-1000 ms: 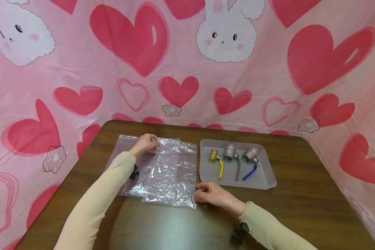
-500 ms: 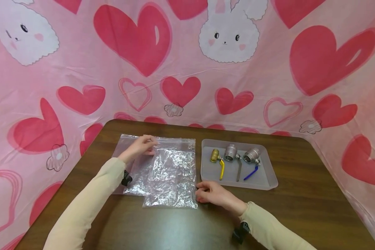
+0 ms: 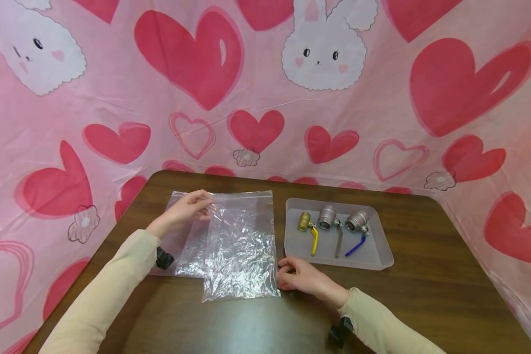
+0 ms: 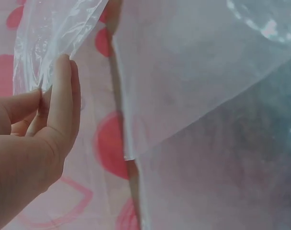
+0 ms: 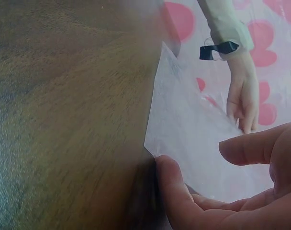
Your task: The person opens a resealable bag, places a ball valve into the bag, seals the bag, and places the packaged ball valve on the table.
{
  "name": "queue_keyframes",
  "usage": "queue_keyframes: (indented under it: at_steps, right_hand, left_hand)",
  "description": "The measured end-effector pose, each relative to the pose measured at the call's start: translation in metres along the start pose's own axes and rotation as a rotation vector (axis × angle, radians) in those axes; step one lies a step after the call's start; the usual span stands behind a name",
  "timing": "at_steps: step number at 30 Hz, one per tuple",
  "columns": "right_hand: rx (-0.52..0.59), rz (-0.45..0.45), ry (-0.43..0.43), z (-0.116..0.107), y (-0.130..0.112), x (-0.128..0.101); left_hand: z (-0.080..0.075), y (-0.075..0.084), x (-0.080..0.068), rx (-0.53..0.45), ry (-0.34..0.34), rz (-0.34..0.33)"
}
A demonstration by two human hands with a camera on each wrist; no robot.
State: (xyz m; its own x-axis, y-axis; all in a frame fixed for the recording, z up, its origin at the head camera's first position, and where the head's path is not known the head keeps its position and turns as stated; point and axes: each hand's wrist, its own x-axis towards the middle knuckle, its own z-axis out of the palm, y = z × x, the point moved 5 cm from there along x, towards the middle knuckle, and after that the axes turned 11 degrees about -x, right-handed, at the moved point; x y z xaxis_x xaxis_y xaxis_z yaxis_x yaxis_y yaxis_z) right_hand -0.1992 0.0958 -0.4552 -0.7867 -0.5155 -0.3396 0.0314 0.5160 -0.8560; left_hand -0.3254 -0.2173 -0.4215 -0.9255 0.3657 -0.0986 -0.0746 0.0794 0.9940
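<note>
A clear zip-lock bag (image 3: 243,250) lies on top of other clear bags (image 3: 190,260) on the table. My left hand (image 3: 185,211) pinches the upper left corner of this top bag between thumb and fingers. In the left wrist view, the bag's plastic (image 4: 54,38) bunches at those fingertips, raised off the layers below. By the lower right corner rests my right hand (image 3: 307,279). In the right wrist view, its index finger (image 5: 169,175) touches the bag's edge (image 5: 184,139), while the thumb (image 5: 246,148) stands apart from it.
Right of the bags sits a translucent tray (image 3: 369,258). It holds a brass valve (image 3: 304,221) with a yellow lever, a steel valve (image 3: 326,218) with a grey lever and a steel valve (image 3: 356,221) with a blue lever. A patterned pink cloth (image 3: 256,172) hangs behind the brown table (image 3: 425,275).
My left hand has moved left, drawing the top bag's upper corner along and spreading the bag flatter. The right hand has stayed at the lower right corner.
</note>
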Motion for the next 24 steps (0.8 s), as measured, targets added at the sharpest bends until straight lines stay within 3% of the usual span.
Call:
queue_keyframes:
  at_steps: [11, 24]
  right_hand:
    - [-0.05, -0.036, -0.016, 0.003, 0.003, -0.001]
    - [-0.134, -0.114, 0.044, -0.002, 0.01, -0.021]
  left_hand:
    - [0.007, 0.018, -0.011, -0.062, -0.05, 0.066]
    - [0.039, 0.024, -0.019, -0.087, -0.095, 0.099]
